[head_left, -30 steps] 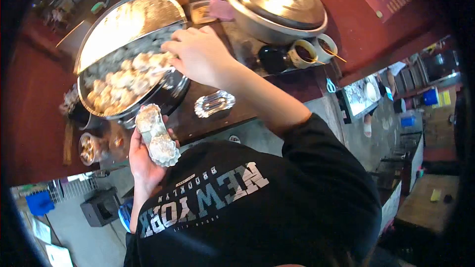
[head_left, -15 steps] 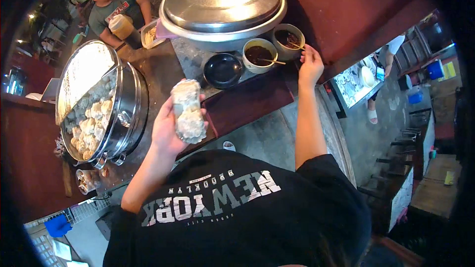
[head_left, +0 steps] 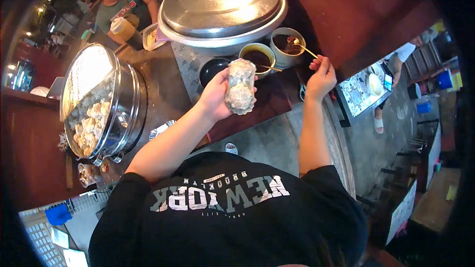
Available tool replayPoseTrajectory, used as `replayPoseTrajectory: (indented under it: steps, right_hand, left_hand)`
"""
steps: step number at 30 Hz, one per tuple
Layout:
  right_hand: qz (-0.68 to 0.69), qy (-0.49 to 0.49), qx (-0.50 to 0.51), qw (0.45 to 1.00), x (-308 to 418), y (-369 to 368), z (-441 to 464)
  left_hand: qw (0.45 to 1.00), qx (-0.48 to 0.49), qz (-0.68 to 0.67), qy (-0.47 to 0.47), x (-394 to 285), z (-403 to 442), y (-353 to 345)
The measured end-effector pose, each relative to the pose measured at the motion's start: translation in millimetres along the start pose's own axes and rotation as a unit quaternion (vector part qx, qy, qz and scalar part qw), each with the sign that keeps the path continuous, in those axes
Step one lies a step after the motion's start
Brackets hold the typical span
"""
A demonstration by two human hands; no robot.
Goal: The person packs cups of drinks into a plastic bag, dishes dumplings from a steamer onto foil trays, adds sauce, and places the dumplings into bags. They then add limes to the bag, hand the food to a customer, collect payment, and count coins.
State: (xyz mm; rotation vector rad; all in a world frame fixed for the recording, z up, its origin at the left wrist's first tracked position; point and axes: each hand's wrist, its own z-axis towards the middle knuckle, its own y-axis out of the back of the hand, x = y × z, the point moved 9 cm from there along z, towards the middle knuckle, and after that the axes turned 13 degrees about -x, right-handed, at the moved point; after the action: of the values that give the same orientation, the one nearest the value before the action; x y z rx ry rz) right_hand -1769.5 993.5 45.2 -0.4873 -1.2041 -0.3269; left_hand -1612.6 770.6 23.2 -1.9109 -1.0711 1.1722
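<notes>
My left hand (head_left: 216, 98) is wrapped around a small clear container of dumplings (head_left: 241, 88), held in front of the sauce bowls. Pinched in my right hand (head_left: 321, 80) is a thin spoon (head_left: 309, 51), its tip carrying dark, chunky sauce just above the right sauce bowl (head_left: 288, 61). Beside that stands a second sauce bowl (head_left: 244, 52) with dark sauce and a spoon resting in it. A black bowl (head_left: 209, 71) is partly hidden behind my left hand.
A large lidded metal pot (head_left: 222, 12) stands behind the bowls. To the left is a round metal steamer (head_left: 129, 106) full of dumplings (head_left: 91, 126). A person (head_left: 128, 0) is across the counter near a squeeze bottle (head_left: 121, 28). Another person stands at a patterned table (head_left: 357, 91) on the right.
My left hand has moved right and up with the container, closer to the sauce bowls. My right hand has lifted the spoon from the sauce, shifting slightly right and down.
</notes>
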Motion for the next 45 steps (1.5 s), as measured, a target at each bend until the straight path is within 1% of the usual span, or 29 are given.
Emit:
replayPoseTrajectory:
  steps: [2,3,5,6,8,11,12,16,19,23,29,31,34,38,40,43,45]
  right_hand:
    - [0.024,-0.024,0.002,0.999,9.1,4.1,-2.2]
    - [0.053,-0.02,0.013,0.998,17.6,5.9,-7.5]
    - [0.074,-0.051,0.026,0.996,32.1,9.0,-21.6]
    - [0.079,-0.06,0.043,0.994,37.7,9.3,-30.6]
    - [0.088,-0.077,0.072,0.991,48.1,9.8,-50.8]
    - [0.087,-0.052,0.132,0.986,67.8,6.4,-81.1]
    - [0.066,-0.046,0.136,0.987,71.5,6.9,-89.0]
    - [0.034,0.034,0.201,0.978,95.8,0.9,-110.9]
    - [0.031,0.062,0.202,0.977,103.7,-0.3,-114.0]
    - [0.02,0.068,0.212,0.975,107.6,-3.3,-118.9]
    - [0.013,0.072,0.211,0.975,106.4,-2.4,-120.7]
    - [0.022,0.076,0.213,0.974,108.9,-2.1,-121.2]
    - [0.005,0.064,0.237,0.969,108.8,-5.9,-126.3]
    - [0.04,0.02,0.208,0.977,106.1,-1.9,-123.9]
    - [0.059,0.004,0.208,0.976,105.9,0.6,-124.9]
    - [0.038,0.017,0.241,0.97,106.7,5.5,-130.5]
    - [0.0,0.048,0.284,0.958,116.7,3.1,-144.7]
  left_hand:
    - [1.0,0.014,0.005,-0.001,2.4,12.3,3.2]
    - [1.0,0.028,-0.004,0.007,4.3,17.7,2.8]
    - [0.999,0.018,-0.027,0.02,7.5,23.3,4.3]
    - [0.999,0.027,-0.025,0.016,7.7,24.1,2.7]
    - [1.0,0.01,-0.025,0.006,7.5,23.8,3.4]
    - [1.0,0.01,-0.022,0.002,8.2,23.7,7.0]
    - [1.0,0.005,-0.013,-0.003,7.7,23.4,9.0]
    - [1.0,0.002,0.012,-0.027,4.6,17.4,13.9]
    - [0.999,-0.004,0.023,-0.041,1.3,13.7,16.7]
    - [0.998,-0.021,0.036,-0.042,0.0,10.1,20.8]
    - [0.999,-0.033,-0.002,-0.044,-0.1,8.8,26.3]
    - [0.998,-0.036,0.024,-0.051,-3.2,7.6,27.5]
    - [0.998,-0.024,0.028,-0.051,-5.1,4.4,24.2]
    - [0.998,-0.006,0.014,-0.054,-9.1,2.3,24.4]
    - [0.998,-0.02,0.015,-0.049,-10.3,2.0,28.7]
    - [0.998,-0.026,-0.002,-0.054,-14.0,1.5,30.7]
    - [0.997,-0.028,-0.011,-0.068,-17.0,0.1,31.8]
